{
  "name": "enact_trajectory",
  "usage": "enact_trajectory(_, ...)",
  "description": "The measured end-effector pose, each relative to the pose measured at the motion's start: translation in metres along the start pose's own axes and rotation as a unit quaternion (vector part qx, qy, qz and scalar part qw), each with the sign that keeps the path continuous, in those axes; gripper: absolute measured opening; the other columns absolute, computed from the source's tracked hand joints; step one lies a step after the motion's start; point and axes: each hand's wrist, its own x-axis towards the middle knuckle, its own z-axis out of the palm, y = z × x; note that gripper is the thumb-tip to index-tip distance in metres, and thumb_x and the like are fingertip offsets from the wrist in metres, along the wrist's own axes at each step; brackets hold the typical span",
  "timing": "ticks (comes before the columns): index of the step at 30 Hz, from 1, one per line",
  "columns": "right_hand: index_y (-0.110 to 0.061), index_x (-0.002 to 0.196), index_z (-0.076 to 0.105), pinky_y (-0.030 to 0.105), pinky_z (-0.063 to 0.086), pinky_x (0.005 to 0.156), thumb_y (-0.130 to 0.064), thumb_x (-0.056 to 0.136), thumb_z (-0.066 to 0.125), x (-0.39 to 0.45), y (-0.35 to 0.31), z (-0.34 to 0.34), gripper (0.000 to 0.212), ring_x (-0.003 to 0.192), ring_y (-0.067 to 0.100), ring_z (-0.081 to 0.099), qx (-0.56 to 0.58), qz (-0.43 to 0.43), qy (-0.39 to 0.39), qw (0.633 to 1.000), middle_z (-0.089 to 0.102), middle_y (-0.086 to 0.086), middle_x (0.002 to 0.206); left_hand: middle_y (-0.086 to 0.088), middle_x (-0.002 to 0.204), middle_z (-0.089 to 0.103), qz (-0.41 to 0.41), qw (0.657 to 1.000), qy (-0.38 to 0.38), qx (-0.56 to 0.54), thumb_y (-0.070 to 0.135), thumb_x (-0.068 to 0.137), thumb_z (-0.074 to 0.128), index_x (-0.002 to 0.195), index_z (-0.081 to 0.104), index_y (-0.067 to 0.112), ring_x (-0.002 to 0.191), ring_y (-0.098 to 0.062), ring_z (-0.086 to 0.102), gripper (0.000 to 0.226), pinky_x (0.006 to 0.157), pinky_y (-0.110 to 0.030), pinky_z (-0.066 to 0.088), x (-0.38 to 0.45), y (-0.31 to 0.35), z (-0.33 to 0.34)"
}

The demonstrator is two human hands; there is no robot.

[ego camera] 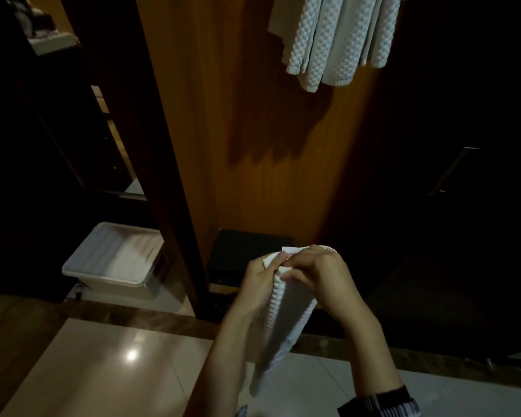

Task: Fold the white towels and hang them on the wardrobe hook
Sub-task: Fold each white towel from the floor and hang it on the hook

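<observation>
Left hand [260,276] and right hand [319,275] pinching top of folded white towel [286,314]; no writing legible

Two hands are in view, the left hand [260,279] and the right hand [319,276], and between them they grip one folded white towel [283,320]. Above, against the one wooden wardrobe panel [253,115], hangs a bunch of white quilted towels [337,37]; it looks like two or three, though the overlapping folds and the cut-off top edge make the count unsure. On the floor to the left stands one white plastic bin [115,260], and one dark box [241,254] sits at the panel's foot.
</observation>
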Motion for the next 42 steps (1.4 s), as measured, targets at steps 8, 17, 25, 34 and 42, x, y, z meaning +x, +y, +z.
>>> enact_trajectory(8,-0.021,0.078,0.078,0.036,0.05,0.078,-0.02,0.072,0.079,0.001,-0.013,-0.002,0.006,0.082,0.008,0.063,0.086,0.057,0.091,0.991,0.071,-0.007,0.082,0.004,0.078,0.073,-0.026,0.998,-0.055,0.013,0.044,0.097,0.028,0.099,0.066,0.016,0.073,-0.003,0.069,0.047,0.057,-0.012,0.049,-0.001,0.005,-0.005)
enact_trajectory(17,-0.023,0.081,0.078,0.035,0.051,0.079,-0.026,0.07,0.08,0.002,-0.014,-0.005,0.012,0.081,0.005,0.063,0.081,0.112,0.09,0.986,0.071,-0.01,0.084,-0.011,0.149,0.033,-0.026,0.985,-0.154,-0.073,0.057,0.092,0.003,0.149,0.016,0.025,0.082,0.002,0.062,0.066,0.062,-0.011,0.052,-0.012,0.009,0.002)
enact_trajectory(25,-0.016,0.081,0.078,0.033,0.05,0.079,-0.017,0.074,0.077,-0.002,-0.015,-0.013,0.007,0.081,0.009,0.064,0.123,0.094,0.031,0.988,0.07,-0.003,0.085,0.007,0.145,0.036,-0.006,0.968,-0.222,0.12,0.004,0.069,0.078,0.15,0.001,0.026,0.123,-0.001,0.046,0.113,0.095,-0.018,0.045,-0.005,0.004,-0.01)
enact_trajectory(34,-0.021,0.088,0.07,0.03,0.044,0.085,-0.023,0.073,0.077,0.005,-0.002,-0.01,0.017,0.098,0.009,0.047,-0.011,0.042,0.005,0.999,0.052,-0.007,0.095,0.01,0.137,0.043,0.025,0.982,-0.139,0.122,-0.004,0.089,0.055,0.146,0.015,0.036,0.115,0.009,0.049,0.08,0.091,-0.015,0.045,-0.004,-0.003,-0.015)
enact_trajectory(42,-0.024,0.093,0.073,0.016,0.039,0.087,-0.04,0.066,0.079,-0.012,0.024,-0.017,0.032,0.113,0.008,0.044,0.007,0.142,-0.058,0.988,0.054,-0.005,0.125,-0.006,0.136,0.052,0.04,0.987,-0.129,0.088,-0.001,0.087,0.059,0.137,0.024,0.044,0.119,-0.016,0.056,0.076,0.1,-0.032,0.046,-0.012,-0.006,-0.03)
